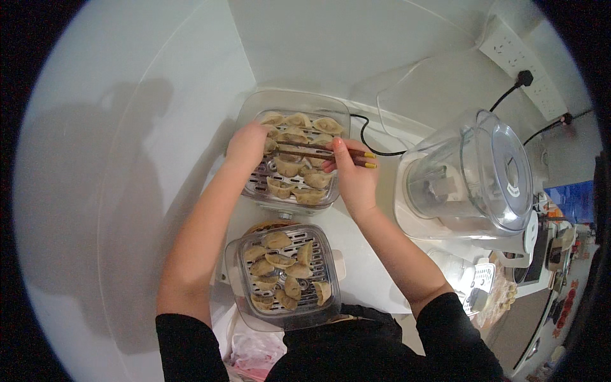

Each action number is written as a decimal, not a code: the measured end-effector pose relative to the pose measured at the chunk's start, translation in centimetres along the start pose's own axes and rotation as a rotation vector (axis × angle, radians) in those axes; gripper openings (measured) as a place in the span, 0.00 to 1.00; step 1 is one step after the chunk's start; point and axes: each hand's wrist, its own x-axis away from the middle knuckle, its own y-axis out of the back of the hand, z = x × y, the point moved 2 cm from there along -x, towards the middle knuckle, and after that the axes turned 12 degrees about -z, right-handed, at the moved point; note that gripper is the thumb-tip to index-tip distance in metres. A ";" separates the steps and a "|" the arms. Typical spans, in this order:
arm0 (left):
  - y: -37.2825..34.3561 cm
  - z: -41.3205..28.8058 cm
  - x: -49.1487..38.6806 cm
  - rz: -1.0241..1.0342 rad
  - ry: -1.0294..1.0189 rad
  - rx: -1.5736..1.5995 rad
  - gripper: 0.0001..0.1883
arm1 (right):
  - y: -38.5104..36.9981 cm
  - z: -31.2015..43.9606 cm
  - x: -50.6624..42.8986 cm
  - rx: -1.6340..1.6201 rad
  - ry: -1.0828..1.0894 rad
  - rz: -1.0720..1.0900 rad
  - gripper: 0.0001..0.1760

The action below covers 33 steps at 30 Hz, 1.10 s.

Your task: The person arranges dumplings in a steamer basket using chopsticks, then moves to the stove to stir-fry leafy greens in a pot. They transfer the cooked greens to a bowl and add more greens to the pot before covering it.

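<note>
Brown chopsticks [310,155] with yellow ends are held in my right hand [355,174]. Their tips reach left among the dumplings [288,167] in the far clear steamer tray [293,101]. My left hand [248,145] is at the left side of that tray, beside the dumplings. Its fingertips are hard to make out, and I cannot tell whether they grip one. Closer to me, a second clear steamer tray [331,313] with a slotted base holds several more dumplings [280,260], some lying across others.
A large clear lidded container [472,176] rests on a white base to the right. A power strip [522,67] with a black plug [525,78] hangs on the wall. A black cord [366,133] runs behind the far tray. Plastic bags [255,346] lie below the near tray.
</note>
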 end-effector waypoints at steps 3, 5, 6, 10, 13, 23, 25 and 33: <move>-0.1 0.0 0.2 0.025 0.072 0.048 0.15 | 0.3 -0.4 0.1 -0.050 0.000 0.001 0.13; 0.2 -0.2 0.4 0.021 0.084 0.051 0.16 | 0.4 -0.7 0.2 -0.066 -0.006 -0.011 0.12; 0.4 -0.3 0.6 0.017 0.086 0.048 0.16 | 0.4 -0.8 0.2 -0.074 -0.010 -0.014 0.12; 1.3 -0.7 1.0 -0.014 0.037 0.014 0.15 | 0.5 -0.7 0.6 -0.058 0.074 0.020 0.10; 1.8 -0.9 1.6 -0.004 0.045 0.036 0.13 | 0.9 -0.2 1.2 -0.038 0.094 0.061 0.09; 3.5 -0.8 4.4 0.168 -0.053 -0.016 0.15 | 3.1 1.2 2.1 -0.107 0.106 0.128 0.09; 3.3 -1.0 4.2 0.069 -0.071 0.048 0.16 | 2.4 0.9 2.2 -0.115 0.121 0.139 0.09; 2.0 -1.8 3.2 0.188 -0.006 0.075 0.18 | 1.8 1.6 2.6 0.239 0.493 0.203 0.03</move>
